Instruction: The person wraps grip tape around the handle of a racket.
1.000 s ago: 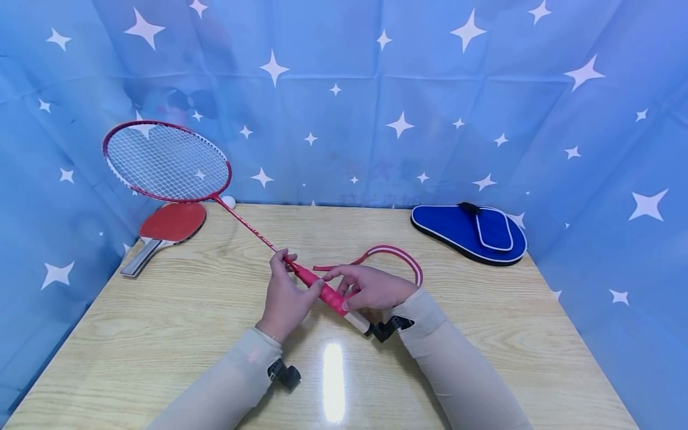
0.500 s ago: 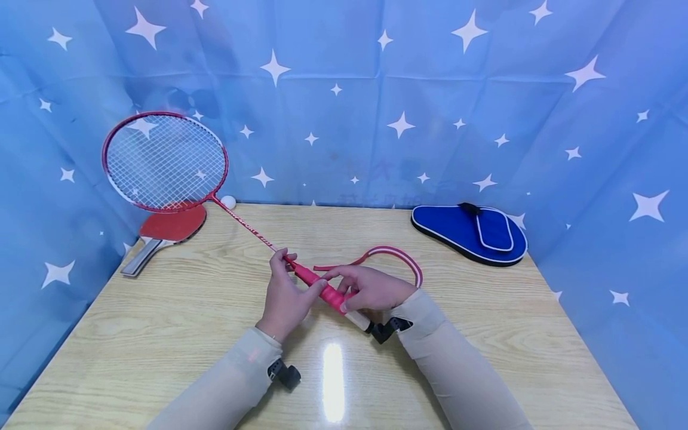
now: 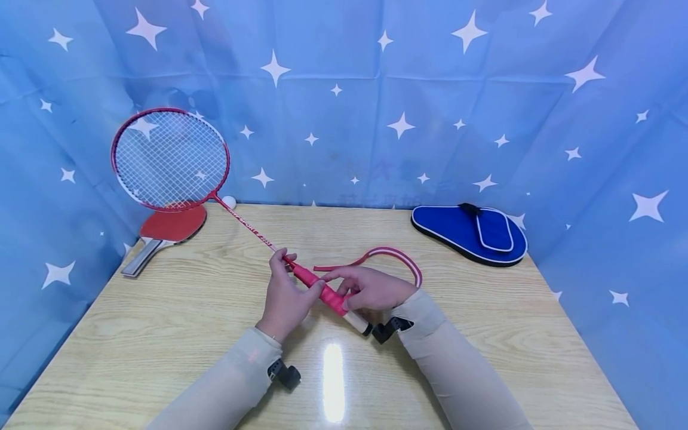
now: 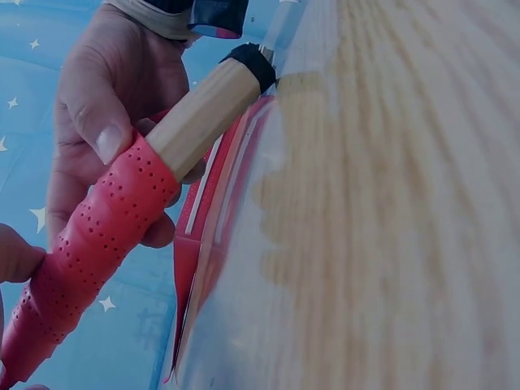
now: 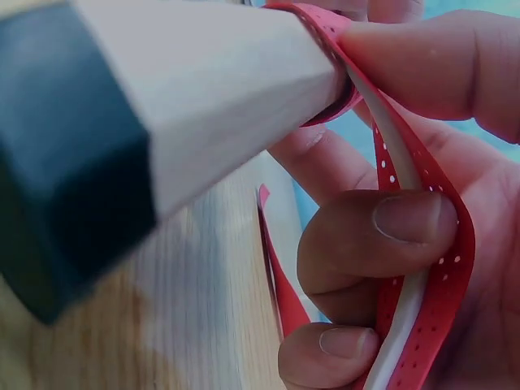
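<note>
A red-and-white badminton racket slants up to the left in the head view, its strung head raised against the backdrop. My left hand grips the upper handle, thumb on the wrapped part. Red perforated grip tape winds round most of the handle. Below it, bare pale wood shows down to the black end cap. My right hand pinches the tape at the wrap's lower edge, with the tape's white-striped strip running under its curled fingers. The loose tail curves over the table behind that hand.
A red table tennis bat lies at the back left, partly overlapped by the racket head. Beside it sits a white ball. A blue bat case lies at the back right, near the starry curtain.
The racket has turned about its shaft, so its strung face shows rounder and fuller. The end cap shows more beside the right wrist camera. Both hands stay almost in place.
</note>
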A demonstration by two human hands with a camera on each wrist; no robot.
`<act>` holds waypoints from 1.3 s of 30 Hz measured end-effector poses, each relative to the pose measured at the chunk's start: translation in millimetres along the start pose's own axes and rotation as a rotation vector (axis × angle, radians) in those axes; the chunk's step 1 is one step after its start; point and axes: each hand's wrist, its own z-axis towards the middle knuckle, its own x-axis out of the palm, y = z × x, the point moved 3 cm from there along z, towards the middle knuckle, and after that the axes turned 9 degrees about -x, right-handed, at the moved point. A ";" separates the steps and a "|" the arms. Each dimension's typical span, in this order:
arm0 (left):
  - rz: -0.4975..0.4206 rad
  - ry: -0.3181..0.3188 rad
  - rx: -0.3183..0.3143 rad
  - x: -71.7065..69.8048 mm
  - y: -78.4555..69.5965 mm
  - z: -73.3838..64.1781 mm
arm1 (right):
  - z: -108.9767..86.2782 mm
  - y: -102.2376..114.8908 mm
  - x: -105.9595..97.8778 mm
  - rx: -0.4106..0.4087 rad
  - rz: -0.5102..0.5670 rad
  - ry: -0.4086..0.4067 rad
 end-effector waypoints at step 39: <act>0.006 0.036 -0.049 1.3 0.4 0.7 | 0.9 3.0 3.8 -0.025 -0.074 0.036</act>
